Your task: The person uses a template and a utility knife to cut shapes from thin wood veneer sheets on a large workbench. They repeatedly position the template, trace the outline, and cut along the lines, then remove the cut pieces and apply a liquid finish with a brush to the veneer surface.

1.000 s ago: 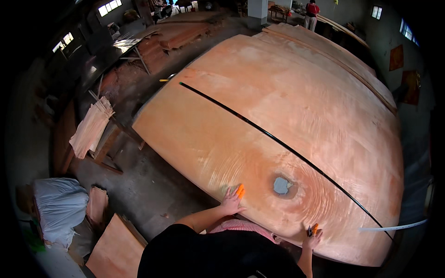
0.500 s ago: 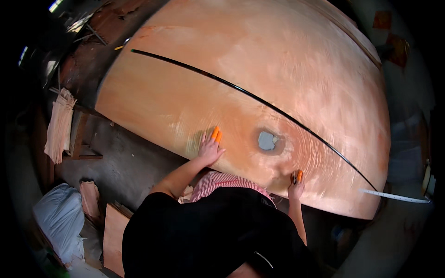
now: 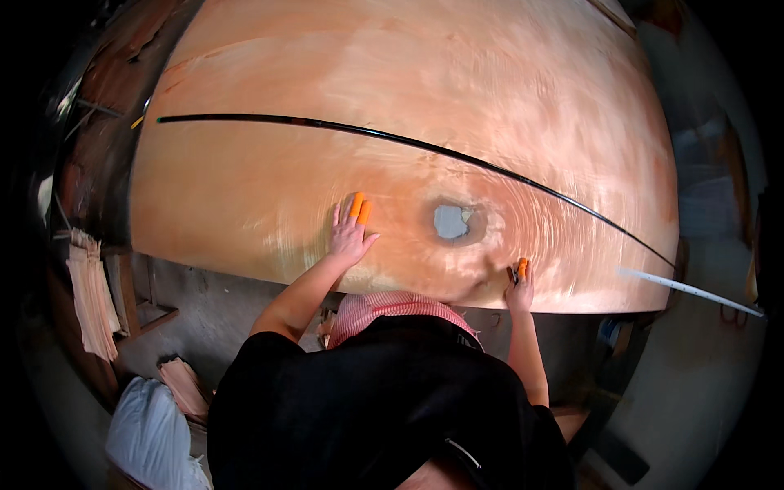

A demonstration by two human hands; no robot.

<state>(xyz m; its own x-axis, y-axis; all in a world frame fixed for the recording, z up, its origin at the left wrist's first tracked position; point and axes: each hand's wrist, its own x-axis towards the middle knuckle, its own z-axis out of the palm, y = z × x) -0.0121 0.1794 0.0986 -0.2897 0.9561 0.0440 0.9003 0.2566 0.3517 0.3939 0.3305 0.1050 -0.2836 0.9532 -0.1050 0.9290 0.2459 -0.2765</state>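
Veneer [image 3: 220, 204] lay before the person, a black rod [image 3: 441, 149] across it, perhaps as weight; the left hand [image 3: 349, 238] rested flat, fingers spread, likely steadying it; the right hand [image 3: 520, 291] curled around a small dark tool [image 3: 513, 276]. Orange-tan, it looked smoother leftward, rippled around a ragged hole [image 3: 450, 221].

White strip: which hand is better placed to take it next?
Probably the right hand: nearer the white strip, though holding a dark object. The left hand lies farther away, on the veneer.
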